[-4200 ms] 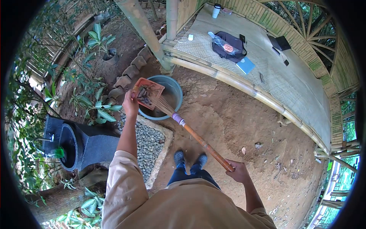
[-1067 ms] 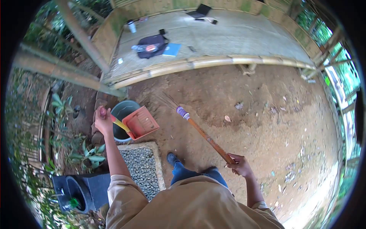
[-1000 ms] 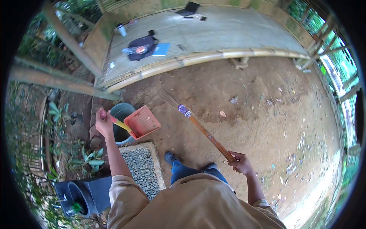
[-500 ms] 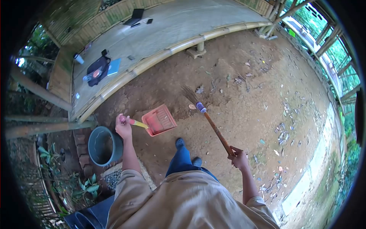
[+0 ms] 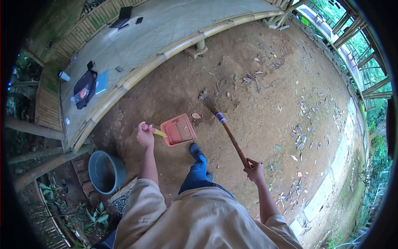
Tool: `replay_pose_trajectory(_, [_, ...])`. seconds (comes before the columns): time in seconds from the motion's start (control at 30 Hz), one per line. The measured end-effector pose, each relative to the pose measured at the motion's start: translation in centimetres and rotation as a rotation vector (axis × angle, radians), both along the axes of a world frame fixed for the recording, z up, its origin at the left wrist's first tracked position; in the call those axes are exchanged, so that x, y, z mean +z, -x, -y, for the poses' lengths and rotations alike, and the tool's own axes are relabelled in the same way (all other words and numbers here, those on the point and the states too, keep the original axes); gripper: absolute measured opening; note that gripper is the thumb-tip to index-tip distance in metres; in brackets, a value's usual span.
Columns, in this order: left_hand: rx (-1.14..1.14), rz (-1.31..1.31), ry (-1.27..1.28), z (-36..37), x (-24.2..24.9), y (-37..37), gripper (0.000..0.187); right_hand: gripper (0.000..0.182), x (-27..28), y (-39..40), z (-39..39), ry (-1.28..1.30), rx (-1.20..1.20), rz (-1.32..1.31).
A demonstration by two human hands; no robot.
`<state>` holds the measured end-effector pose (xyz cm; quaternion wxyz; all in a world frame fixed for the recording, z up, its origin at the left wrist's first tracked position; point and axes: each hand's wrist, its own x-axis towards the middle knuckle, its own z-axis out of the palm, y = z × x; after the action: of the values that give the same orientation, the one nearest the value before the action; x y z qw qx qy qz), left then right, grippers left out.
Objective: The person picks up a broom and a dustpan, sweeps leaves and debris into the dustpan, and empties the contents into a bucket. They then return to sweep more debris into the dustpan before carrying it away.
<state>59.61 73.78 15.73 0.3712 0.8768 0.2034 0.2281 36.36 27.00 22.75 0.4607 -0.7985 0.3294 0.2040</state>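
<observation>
My left hand (image 5: pixel 145 136) is closed around the pink and yellow handle of a red dustpan (image 5: pixel 179 130), whose tray is low over the dirt ahead of my foot. In my right hand (image 5: pixel 254 171) is the wooden handle of a stick broom (image 5: pixel 234 143), with a purple binding above its bristles. The bristles point forward, away from me, and a pale leaf overlaps their tips. Just beyond the dustpan's far right corner lies a brown dry leaf (image 5: pixel 196 115).
A grey-green tub (image 5: pixel 106 172) stands at my left by some bricks. Ahead, a raised platform with a bamboo edge (image 5: pixel 161 57) carries a backpack (image 5: pixel 85 89), a tumbler (image 5: pixel 64 76) and a laptop (image 5: pixel 122 15). Scattered leaves (image 5: pixel 302 137) litter the dirt at right.
My view has shifted, and one foot has stepped forward beside the dustpan. The dustpan and broom remain in my hands; a pale leaf now shows at the bristle tips.
</observation>
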Motion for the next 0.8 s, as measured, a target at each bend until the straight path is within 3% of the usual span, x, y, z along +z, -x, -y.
replay_pose_trajectory(0.07, [0.024,-0.064,-0.052,0.7,0.1,-1.4,0.036,0.062,-0.2,-1.9,-0.1,0.015,0.013,-0.019])
replay_pose_trajectory(0.17, [0.019,-0.063,0.047,-0.2,-5.1,-3.7,0.036,0.063,-1.3,-4.4,0.0,0.025,0.031,-0.055])
replay_pose_trajectory(0.27, [0.066,-0.165,-0.053,0.5,-7.6,-5.4,0.035,0.064,-2.0,-6.7,-0.2,0.083,0.084,-0.103])
replay_pose_trajectory(0.37, [0.089,-0.233,0.044,1.7,-9.4,-6.9,0.034,0.066,-5.0,-7.6,0.3,0.125,0.141,-0.068])
replay_pose_trajectory(0.47, [0.188,-0.417,0.018,3.1,-10.9,-7.2,0.034,0.065,-6.6,-8.3,0.1,0.163,0.166,-0.065])
replay_pose_trajectory(0.8, [0.162,-0.422,0.089,2.5,-17.2,-9.7,0.034,0.064,-7.3,-11.9,-0.8,0.252,0.261,-0.036])
